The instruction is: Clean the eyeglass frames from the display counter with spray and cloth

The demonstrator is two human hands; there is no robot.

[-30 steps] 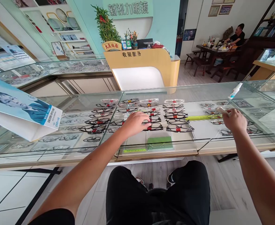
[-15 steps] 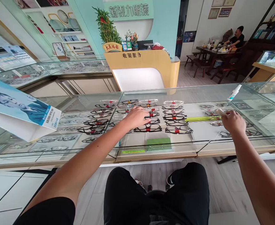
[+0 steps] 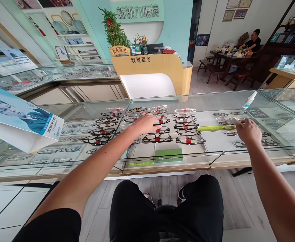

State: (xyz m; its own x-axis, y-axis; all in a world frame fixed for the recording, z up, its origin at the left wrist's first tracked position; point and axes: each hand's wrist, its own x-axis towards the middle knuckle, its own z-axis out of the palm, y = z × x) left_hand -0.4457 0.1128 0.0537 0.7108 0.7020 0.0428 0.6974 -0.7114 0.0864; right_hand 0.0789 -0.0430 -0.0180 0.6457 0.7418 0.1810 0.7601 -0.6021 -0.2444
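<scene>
My left hand (image 3: 147, 123) hovers low over rows of eyeglasses laid on the glass display counter, palm down. Its thumb stands apart from the other fingers, close to a dark-framed pair of eyeglasses (image 3: 162, 121). Whether the fingertips touch that frame is hard to see. Several pairs with red tags lie in columns, among them a black pair (image 3: 157, 138) nearer me and another column (image 3: 187, 126) to the right. My right hand (image 3: 249, 131) is closed on a small white cloth-like piece (image 3: 235, 121) above the right part of the counter. A white spray bottle (image 3: 250, 100) stands just beyond it.
The glass counter (image 3: 212, 101) spans the view, with a green box (image 3: 169, 155) and a yellow-green strip (image 3: 209, 128) seen through it. A portrait display card (image 3: 44, 126) stands at left. Beyond are a wooden cashier desk (image 3: 149, 64) and a person (image 3: 254, 43) seated at a table.
The view has shifted very slightly. Both hands stay in nearly the same places, the left over the eyeglasses and the right with the white cloth-like piece.
</scene>
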